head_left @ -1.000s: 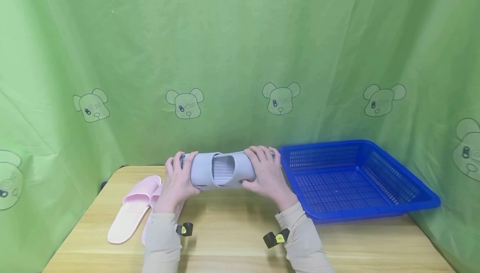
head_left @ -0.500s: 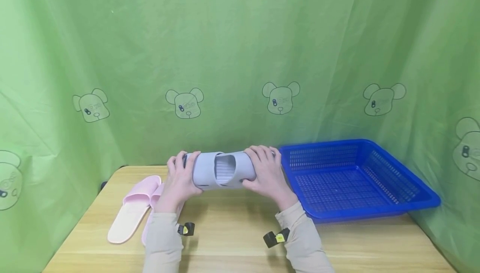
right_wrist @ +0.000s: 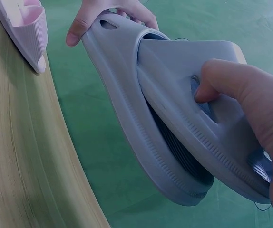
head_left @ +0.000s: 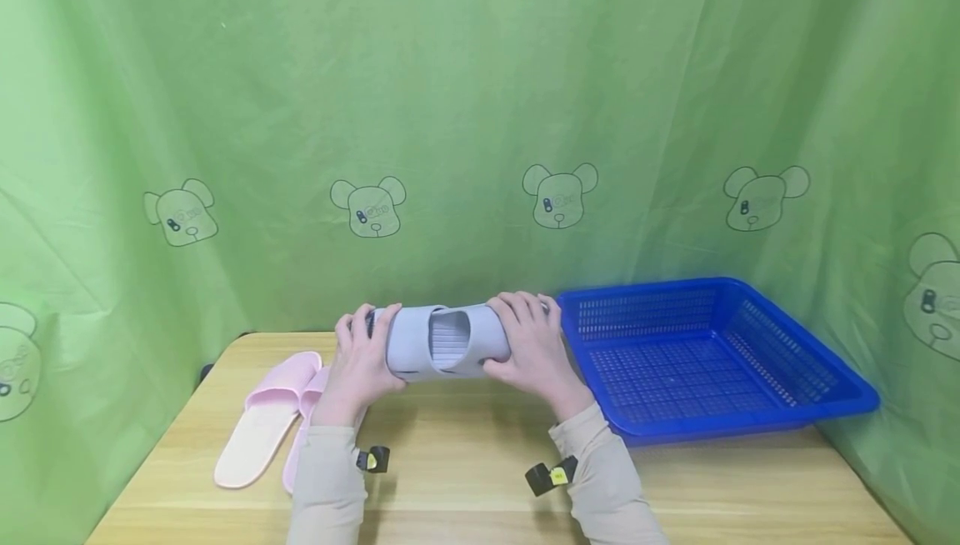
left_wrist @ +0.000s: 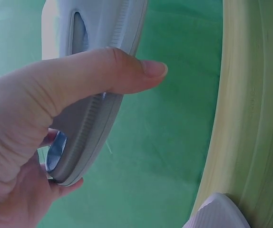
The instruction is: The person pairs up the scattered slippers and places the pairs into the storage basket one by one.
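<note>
A pair of grey-blue slide slippers is held up above the table, partly tucked into each other, the two straps meeting at the middle. My left hand [head_left: 363,366] grips the left slipper [head_left: 408,343], thumb along its near side and fingers over the far end. Around the right slipper [head_left: 490,338] my right hand [head_left: 534,349] is curled in the same way. The right wrist view has that thumb [right_wrist: 222,80] pressing at a slot in the strap. Ribbed insole shows through the opening between the straps. In the left wrist view, the left slipper [left_wrist: 91,123] hangs at a tilt.
Pink open-backed slippers [head_left: 258,437] lie at the table's left, one partly behind my left forearm. A blue mesh basket [head_left: 750,422] stands at the right on the wooden table [head_left: 465,487]. Green printed curtain [head_left: 465,112] surrounds the back and sides.
Over the second, my left hand and the left slipper have shifted slightly right, toward the right slipper. My right hand has hardly moved.
</note>
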Demonstrator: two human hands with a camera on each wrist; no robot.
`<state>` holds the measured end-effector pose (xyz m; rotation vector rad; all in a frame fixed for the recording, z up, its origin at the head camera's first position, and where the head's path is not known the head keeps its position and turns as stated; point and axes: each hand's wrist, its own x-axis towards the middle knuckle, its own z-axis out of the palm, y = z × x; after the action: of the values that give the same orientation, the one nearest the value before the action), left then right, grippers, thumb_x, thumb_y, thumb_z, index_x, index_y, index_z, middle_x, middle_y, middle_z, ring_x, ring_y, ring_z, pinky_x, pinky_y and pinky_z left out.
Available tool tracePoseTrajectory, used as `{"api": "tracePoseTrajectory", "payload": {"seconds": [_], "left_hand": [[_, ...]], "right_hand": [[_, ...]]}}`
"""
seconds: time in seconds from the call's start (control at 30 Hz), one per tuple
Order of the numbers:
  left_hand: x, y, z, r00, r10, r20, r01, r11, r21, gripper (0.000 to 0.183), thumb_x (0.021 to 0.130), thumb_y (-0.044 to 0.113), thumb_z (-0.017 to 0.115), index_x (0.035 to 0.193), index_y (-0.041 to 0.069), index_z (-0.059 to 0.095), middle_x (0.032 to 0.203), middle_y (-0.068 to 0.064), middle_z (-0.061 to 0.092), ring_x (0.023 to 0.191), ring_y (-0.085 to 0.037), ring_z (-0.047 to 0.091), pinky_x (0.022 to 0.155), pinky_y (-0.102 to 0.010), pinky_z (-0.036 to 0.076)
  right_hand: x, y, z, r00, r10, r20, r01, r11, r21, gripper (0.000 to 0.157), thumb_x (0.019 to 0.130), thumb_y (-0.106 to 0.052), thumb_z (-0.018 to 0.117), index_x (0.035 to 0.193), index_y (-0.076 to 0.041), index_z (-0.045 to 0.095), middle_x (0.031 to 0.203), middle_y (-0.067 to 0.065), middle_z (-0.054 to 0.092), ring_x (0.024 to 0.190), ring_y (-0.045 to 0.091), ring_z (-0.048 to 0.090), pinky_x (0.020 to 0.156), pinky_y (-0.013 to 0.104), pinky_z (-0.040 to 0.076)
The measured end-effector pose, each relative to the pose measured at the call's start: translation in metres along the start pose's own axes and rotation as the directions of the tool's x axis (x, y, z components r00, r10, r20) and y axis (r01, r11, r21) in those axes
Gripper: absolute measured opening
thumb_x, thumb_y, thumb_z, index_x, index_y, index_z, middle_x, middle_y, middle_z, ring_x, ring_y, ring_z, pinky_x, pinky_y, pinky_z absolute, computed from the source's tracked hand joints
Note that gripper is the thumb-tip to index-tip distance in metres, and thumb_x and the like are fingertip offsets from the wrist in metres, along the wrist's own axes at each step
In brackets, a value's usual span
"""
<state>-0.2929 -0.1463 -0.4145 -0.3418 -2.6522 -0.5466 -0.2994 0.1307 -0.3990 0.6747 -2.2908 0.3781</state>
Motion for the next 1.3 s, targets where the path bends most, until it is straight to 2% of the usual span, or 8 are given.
{"api": "tracePoseTrajectory", "payload": {"seconds": [0.37,0.6,0.7,1.3], "left_hand": [[0.000,0.000,0.000,1.000,-0.005,0.005,0.005,1.000,-0.014,0.124,0.045,0.018,0.093,0.150,0.030,0.029,0.149,-0.021,0.025,0.132,-0.044,0.022,0.103,-0.064,0.043],[-0.002,-0.002,0.002,1.000,-0.014,0.016,0.015,0.999,-0.035,0.125,0.046,0.018,0.092,0.151,0.033,0.026,0.152,-0.020,0.022,0.135,-0.044,0.020,0.101,-0.067,0.043],[-0.001,-0.003,0.002,1.000,-0.009,0.012,0.009,0.999,-0.032,0.126,0.046,0.020,0.092,0.152,0.033,0.025,0.152,-0.019,0.022,0.135,-0.043,0.020,0.102,-0.066,0.042],[0.002,0.003,0.009,1.000,0.018,0.005,-0.018,0.999,-0.034,0.129,0.053,0.030,0.093,0.155,0.037,0.014,0.160,-0.017,0.015,0.142,-0.041,0.016,0.110,-0.068,0.032]], "right_hand": [[-0.001,0.001,0.000,1.000,-0.002,-0.001,0.002,1.000,0.014,0.076,0.058,-0.041,0.075,0.127,-0.015,0.055,0.128,0.008,0.056,0.119,0.030,0.047,0.107,0.054,0.028],[0.000,0.002,-0.009,0.993,0.027,0.113,-0.028,1.000,0.006,0.084,0.060,-0.042,0.080,0.133,-0.016,0.050,0.134,0.009,0.054,0.125,0.029,0.046,0.112,0.056,0.026],[0.001,0.003,-0.013,0.990,0.035,0.136,-0.036,0.999,0.009,0.086,0.060,-0.043,0.082,0.135,-0.016,0.050,0.135,0.008,0.054,0.126,0.029,0.046,0.113,0.057,0.026],[0.001,0.009,-0.028,0.992,0.052,0.119,-0.059,0.997,0.055,0.085,0.059,-0.038,0.086,0.134,-0.015,0.052,0.134,0.009,0.054,0.125,0.030,0.047,0.114,0.059,0.024]]}}
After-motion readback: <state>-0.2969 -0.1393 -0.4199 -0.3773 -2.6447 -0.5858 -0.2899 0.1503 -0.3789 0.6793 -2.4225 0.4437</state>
